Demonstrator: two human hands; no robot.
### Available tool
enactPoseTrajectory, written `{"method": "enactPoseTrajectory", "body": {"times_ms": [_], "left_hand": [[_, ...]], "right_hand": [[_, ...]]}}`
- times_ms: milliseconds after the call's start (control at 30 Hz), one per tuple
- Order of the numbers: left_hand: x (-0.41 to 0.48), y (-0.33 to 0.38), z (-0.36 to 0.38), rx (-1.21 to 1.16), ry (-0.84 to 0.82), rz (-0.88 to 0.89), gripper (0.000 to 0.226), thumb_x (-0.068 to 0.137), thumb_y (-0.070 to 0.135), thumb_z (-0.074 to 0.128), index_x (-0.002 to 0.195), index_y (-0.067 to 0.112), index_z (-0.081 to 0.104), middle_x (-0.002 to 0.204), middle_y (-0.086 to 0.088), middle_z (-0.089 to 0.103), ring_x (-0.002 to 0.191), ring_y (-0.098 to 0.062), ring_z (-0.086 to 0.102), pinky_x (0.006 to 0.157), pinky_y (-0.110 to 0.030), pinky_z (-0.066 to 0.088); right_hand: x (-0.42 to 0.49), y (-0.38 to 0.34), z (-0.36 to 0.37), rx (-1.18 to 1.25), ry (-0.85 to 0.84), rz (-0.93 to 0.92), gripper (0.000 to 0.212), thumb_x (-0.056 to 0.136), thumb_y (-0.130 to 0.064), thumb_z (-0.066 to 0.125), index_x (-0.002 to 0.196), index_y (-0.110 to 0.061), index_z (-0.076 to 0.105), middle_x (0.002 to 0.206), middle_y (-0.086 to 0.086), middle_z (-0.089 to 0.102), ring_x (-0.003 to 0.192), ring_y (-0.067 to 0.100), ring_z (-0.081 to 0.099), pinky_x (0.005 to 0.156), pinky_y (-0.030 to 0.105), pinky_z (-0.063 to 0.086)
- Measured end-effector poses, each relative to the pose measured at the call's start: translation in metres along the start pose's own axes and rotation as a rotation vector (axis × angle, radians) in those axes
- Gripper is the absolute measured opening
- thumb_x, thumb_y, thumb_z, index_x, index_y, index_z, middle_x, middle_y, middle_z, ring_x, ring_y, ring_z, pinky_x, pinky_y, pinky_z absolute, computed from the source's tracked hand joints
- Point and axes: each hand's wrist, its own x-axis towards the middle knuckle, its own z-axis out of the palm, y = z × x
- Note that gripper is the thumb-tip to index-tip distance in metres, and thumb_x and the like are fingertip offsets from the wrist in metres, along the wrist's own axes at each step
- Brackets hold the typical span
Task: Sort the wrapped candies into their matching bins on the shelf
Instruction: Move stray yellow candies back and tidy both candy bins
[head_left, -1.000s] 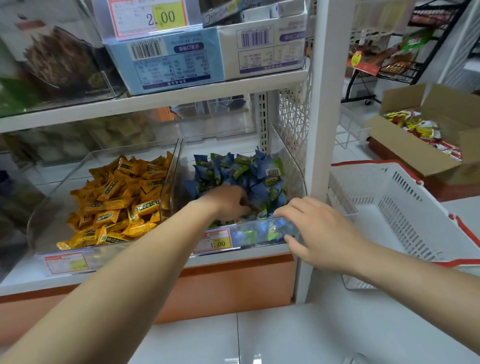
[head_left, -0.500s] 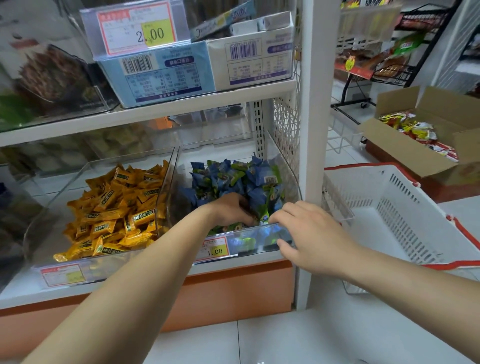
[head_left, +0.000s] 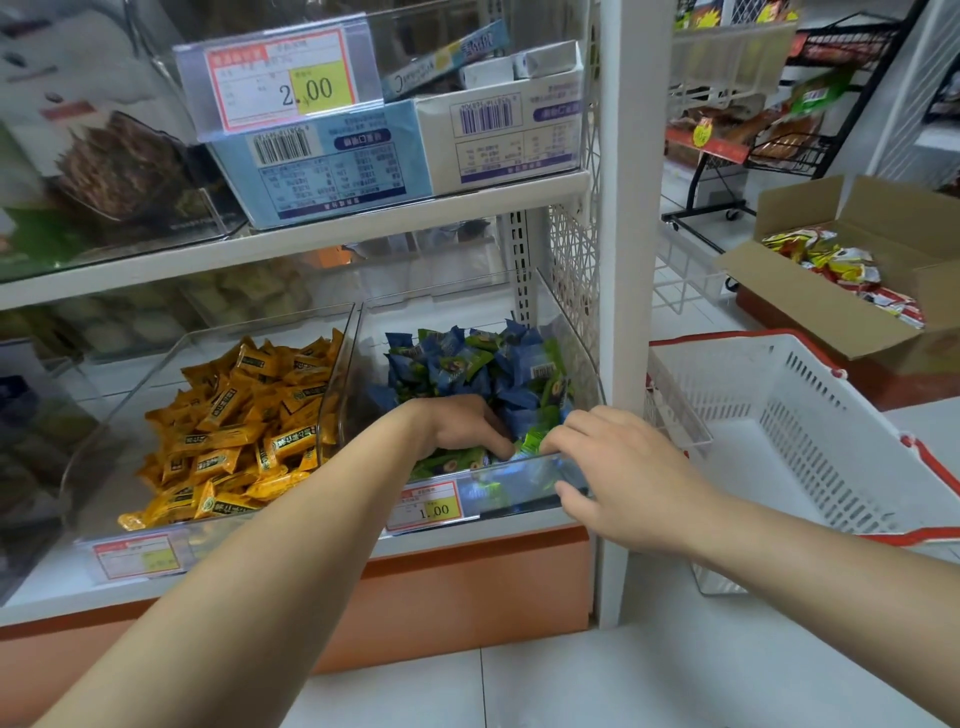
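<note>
Left hand (head_left: 462, 426) is sunk knuckles-up into the near end of the right bin (head_left: 524, 486), fingers curled down among the wrappers. I cannot tell from up here whether it has one pinched or is only raking. Right hand (head_left: 618, 467) sits on that bin's front wall, fingers hooked over the rim and thumb against the clear outer face, just right of the price tag (head_left: 430, 506). Its fingertips touch a green candy (head_left: 534, 441) lying just inside the rim.

Behind the hands, the blue and green candies (head_left: 467, 364) are heaped toward the far right corner. I judge them very light, with slick, crinkly film that slides easily. A heap like this should shift when disturbed, so I would take one piece at a time. The crimped end of the wrapper looks the surest hold, pinched between thumb and forefinger; the smooth middle may squirt free. The contents look firm enough that squeezing should do no harm.

To the left, touching this bin, the left bin (head_left: 130, 405) holds orange candies (head_left: 244, 426), all one colour as far as I can see. Right of the shelf post stands a white basket (head_left: 810, 426), and beyond it a cardboard box (head_left: 810, 322) of red and yellow packets.
</note>
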Motion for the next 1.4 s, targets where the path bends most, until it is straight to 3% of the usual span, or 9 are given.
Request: {"method": "enactPoseTrajectory", "body": {"times_ms": [133,333,567,767,900,1033,1167,1300,1400], "left_hand": [[-0.007,0.003,0.002,-0.086,-0.035,0.002,0.031,0.083,0.027,0.070,0.114,0.024,0.068,0.118,0.010,0.064,0.118,-0.015,0.053,0.098,-0.030,0.038],[-0.011,-0.004,0.010,-0.229,0.007,0.087,0.036,0.090,0.016,0.064,0.123,0.030,0.061,0.127,0.004,0.061,0.117,-0.014,0.055,0.096,-0.027,0.042],[-0.011,-0.009,0.013,-0.291,0.041,0.105,0.039,0.086,0.031,0.074,0.124,0.029,0.067,0.129,0.005,0.063,0.123,-0.015,0.053,0.111,-0.035,0.036],[-0.011,-0.007,0.016,-0.315,0.112,0.183,0.021,0.086,0.030,0.077,0.102,0.024,0.065,0.094,0.007,0.069,0.086,-0.005,0.064,0.078,-0.016,0.050],[-0.023,-0.007,0.013,-0.225,0.314,0.309,0.018,0.089,0.026,0.074,0.107,0.021,0.069,0.094,0.008,0.070,0.090,-0.007,0.066,0.089,-0.029,0.054],[-0.047,-0.002,0.003,-0.079,0.562,0.410,0.014,0.090,0.033,0.070,0.104,0.027,0.071,0.095,0.013,0.069,0.090,-0.002,0.065,0.081,-0.024,0.051],[-0.072,-0.003,-0.012,-0.334,0.673,0.386,0.015,0.093,0.019,0.068,0.108,0.019,0.066,0.100,-0.002,0.072,0.080,-0.017,0.072,0.071,-0.032,0.058],[-0.105,-0.014,-0.019,-0.538,0.663,0.366,0.011,0.091,0.012,0.068,0.098,0.021,0.068,0.091,-0.009,0.073,0.075,-0.018,0.074,0.066,-0.028,0.060],[-0.130,-0.034,-0.026,-0.429,0.795,0.364,0.006,0.086,0.023,0.076,0.086,0.025,0.071,0.086,0.002,0.073,0.078,-0.011,0.071,0.067,-0.023,0.058]], "right_hand": [[0.002,-0.003,-0.002,-0.020,-0.027,0.012,0.033,0.088,-0.039,0.056,0.119,-0.028,0.060,0.110,-0.008,0.059,0.103,0.016,0.053,0.093,0.031,0.043],[0.007,-0.016,-0.006,-0.049,-0.054,-0.037,0.060,0.088,-0.037,0.057,0.144,-0.025,0.039,0.150,-0.003,0.039,0.122,0.021,0.051,0.095,0.037,0.049],[0.014,-0.022,-0.007,-0.202,-0.104,-0.019,0.028,0.092,-0.039,0.047,0.115,-0.022,0.045,0.102,-0.002,0.054,0.092,0.023,0.060,0.061,0.033,0.034],[0.020,-0.022,-0.003,-0.249,-0.175,-0.008,0.036,0.092,-0.042,0.047,0.117,-0.017,0.055,0.102,0.001,0.041,0.093,0.024,0.051,0.068,0.033,0.035],[0.024,-0.023,-0.002,-0.258,-0.212,0.008,0.047,0.090,-0.054,0.046,0.116,-0.018,0.057,0.112,0.003,0.051,0.101,0.024,0.053,0.075,0.035,0.040],[0.039,-0.033,-0.001,-0.108,-0.055,0.113,0.055,0.083,-0.053,0.053,0.125,-0.017,0.052,0.122,0.004,0.048,0.111,0.026,0.049,0.080,0.038,0.047],[0.058,-0.049,0.007,0.196,0.003,0.178,0.074,0.076,-0.047,0.063,0.138,-0.020,0.036,0.130,0.001,0.044,0.121,0.024,0.047,0.084,0.035,0.046],[0.080,-0.059,0.005,0.662,0.075,0.156,0.037,0.087,-0.035,0.062,0.122,-0.034,0.050,0.105,-0.015,0.062,0.095,0.006,0.062,0.077,0.024,0.049],[0.096,-0.071,0.003,0.775,0.106,0.122,0.023,0.089,-0.031,0.066,0.111,-0.037,0.060,0.097,-0.018,0.068,0.087,-0.005,0.062,0.075,0.014,0.049]]}}
